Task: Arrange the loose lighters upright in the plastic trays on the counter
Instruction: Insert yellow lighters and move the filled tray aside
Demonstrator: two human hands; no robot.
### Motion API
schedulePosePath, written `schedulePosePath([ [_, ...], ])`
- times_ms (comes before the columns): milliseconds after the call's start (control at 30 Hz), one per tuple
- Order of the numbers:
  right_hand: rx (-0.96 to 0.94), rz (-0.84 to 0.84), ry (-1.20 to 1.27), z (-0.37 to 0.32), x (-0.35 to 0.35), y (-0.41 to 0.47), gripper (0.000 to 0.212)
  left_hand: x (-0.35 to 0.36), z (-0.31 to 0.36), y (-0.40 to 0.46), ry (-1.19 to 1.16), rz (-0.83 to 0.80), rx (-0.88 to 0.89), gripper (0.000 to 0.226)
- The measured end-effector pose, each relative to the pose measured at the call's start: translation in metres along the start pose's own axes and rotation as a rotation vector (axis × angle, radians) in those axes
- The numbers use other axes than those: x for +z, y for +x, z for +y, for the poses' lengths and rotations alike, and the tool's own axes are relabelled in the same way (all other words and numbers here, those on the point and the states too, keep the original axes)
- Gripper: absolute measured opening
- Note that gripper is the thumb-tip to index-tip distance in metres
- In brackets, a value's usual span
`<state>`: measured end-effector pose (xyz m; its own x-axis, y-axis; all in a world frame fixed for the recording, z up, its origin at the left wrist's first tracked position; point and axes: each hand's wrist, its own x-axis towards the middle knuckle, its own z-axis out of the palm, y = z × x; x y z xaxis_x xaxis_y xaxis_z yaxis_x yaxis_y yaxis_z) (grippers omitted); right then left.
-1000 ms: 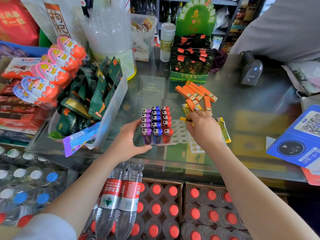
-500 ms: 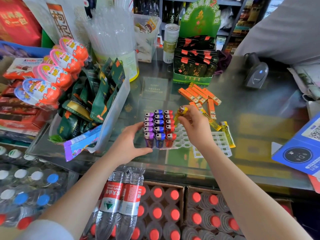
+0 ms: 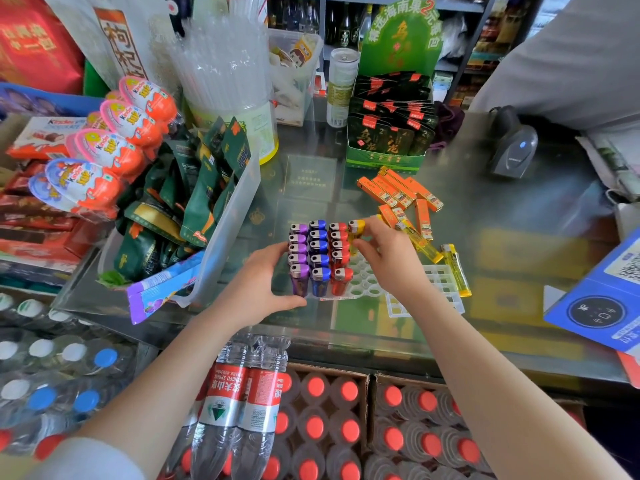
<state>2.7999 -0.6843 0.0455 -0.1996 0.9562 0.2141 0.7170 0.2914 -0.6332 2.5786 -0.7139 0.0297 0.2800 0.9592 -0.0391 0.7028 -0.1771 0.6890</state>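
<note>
Right now the step in hand is seating a yellow lighter point(image 3: 356, 230) at the far end of a fresh fourth column in the white plastic tray point(image 3: 363, 285) on the glass surface point(image 3: 502, 216). The right hand point(image 3: 389, 258) pinches this lighter with curled fingertips and holds it upright, just beside the back of the red column point(image 3: 337, 258); whether its base has already dropped into a socket is hidden by the fingers. The left hand point(image 3: 258, 289) steadies the tray from its left side, thumb along the near edge and fingers curved round the purple column point(image 3: 298, 258), next to which stands the blue column point(image 3: 318, 254). All three columns stand upright and look full. Empty round sockets show near the hand, and a second empty tray point(image 3: 446, 289) lies partly beneath the right wrist. Two loose yellow lighters point(image 3: 436, 252) lie flat to the right, with a heap of orange lighters point(image 3: 398, 194) behind them. Next, I judge, the lighter needs a straight downward push until seated, then a release and a reach right for the nearest loose yellow one.
</note>
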Motion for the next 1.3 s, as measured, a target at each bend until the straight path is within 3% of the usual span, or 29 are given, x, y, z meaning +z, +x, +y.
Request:
schedulePosePath([
  [133, 0.064, 0.152, -0.155, 0.008, -0.003, -0.012, 0.034, 0.003, 0.002, -0.002, 0.049, 0.041, 0.043, 0.083],
  [233, 0.172, 0.293, -0.24, 0.016, -0.007, -0.018, 0.029, 0.007, 0.002, -0.001, 0.047, 0.035, 0.036, 0.08],
  [467, 0.379, 0.165, -0.465, 0.033, -0.018, -0.017, 0.033, 0.008, 0.004, 0.004, 0.151, 0.091, 0.051, 0.076],
  [667, 0.369, 0.083, -0.373, 0.029, -0.018, -0.009, 0.025, 0.009, -0.001, 0.005, 0.18, 0.074, 0.031, 0.079],
  [867, 0.3, 0.172, 0.243, -0.001, -0.022, -0.018, 0.004, 0.008, -0.002, 0.003, 0.149, 0.048, 0.01, 0.083],
  [933, 0.291, 0.172, 0.345, -0.008, -0.017, -0.022, 0.017, 0.006, -0.003, 0.002, 0.113, 0.014, 0.005, 0.091],
  [1033, 0.284, 0.137, 0.34, -0.01, -0.007, -0.026, 0.011, 0.001, -0.004, 0.002, 0.082, -0.017, 0.012, 0.099],
  [1300, 0.126, 0.156, 0.057, -0.008, 0.001, -0.022, 0.015, 0.003, -0.007, 0.003, 0.099, -0.001, 0.017, 0.085],
])
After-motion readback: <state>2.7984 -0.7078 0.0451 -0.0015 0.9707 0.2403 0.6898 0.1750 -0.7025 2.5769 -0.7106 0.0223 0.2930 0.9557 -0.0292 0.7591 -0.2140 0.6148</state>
